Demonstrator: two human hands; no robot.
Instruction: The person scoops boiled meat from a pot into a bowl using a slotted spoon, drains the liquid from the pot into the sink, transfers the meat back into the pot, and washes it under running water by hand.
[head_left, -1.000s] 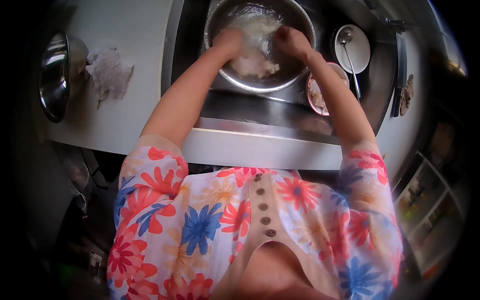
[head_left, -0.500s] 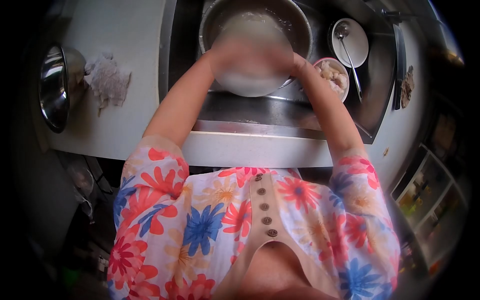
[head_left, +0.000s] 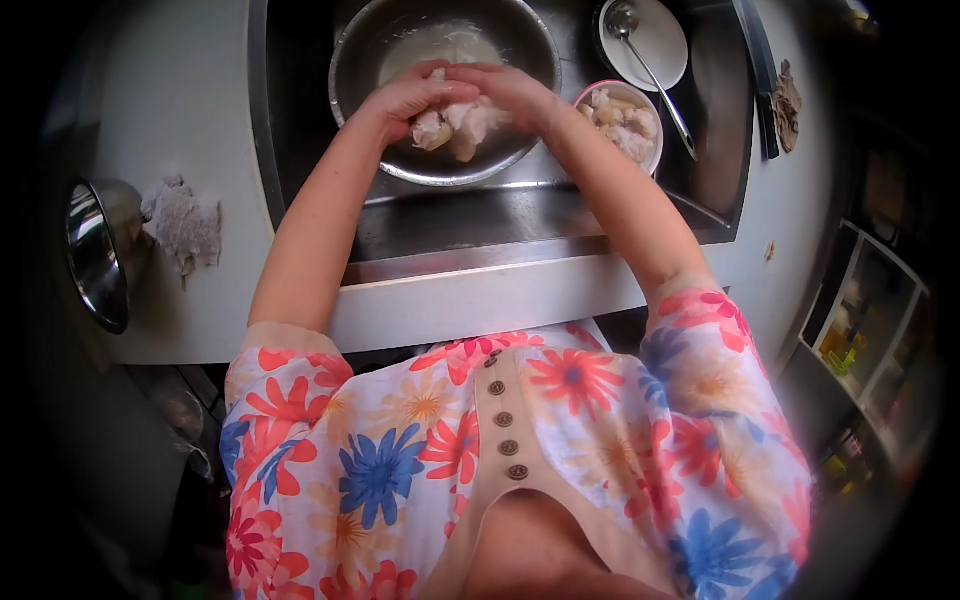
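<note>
My left hand [head_left: 412,98] and my right hand [head_left: 505,90] meet over a large steel basin [head_left: 535,75]. Pressed between them is a clump of pale, wet, lumpy food pieces [head_left: 465,128], bulging out below the fingers and palms. Both hands are closed around it, fingertips overlapping at the top. Cloudy whitish liquid [head_left: 440,45] shows in the basin beyond the hands. Close to my right forearm stands a pink-rimmed bowl [head_left: 654,160] holding similar pale pieces [head_left: 622,120].
The basin stands in a dark steel sink [head_left: 440,220]. At its back right, a ladle [head_left: 655,75] lies across a white bowl [head_left: 672,45]. On the left counter are a grey cloth [head_left: 187,225] and a tilted steel bowl [head_left: 100,260]. A brown rag [head_left: 787,108] lies right of the sink.
The view has shifted, so the sink and basin sit further left and higher. My hands, blurred before, now show clearly with the pale clump between them. The bowls and ladle keep their places.
</note>
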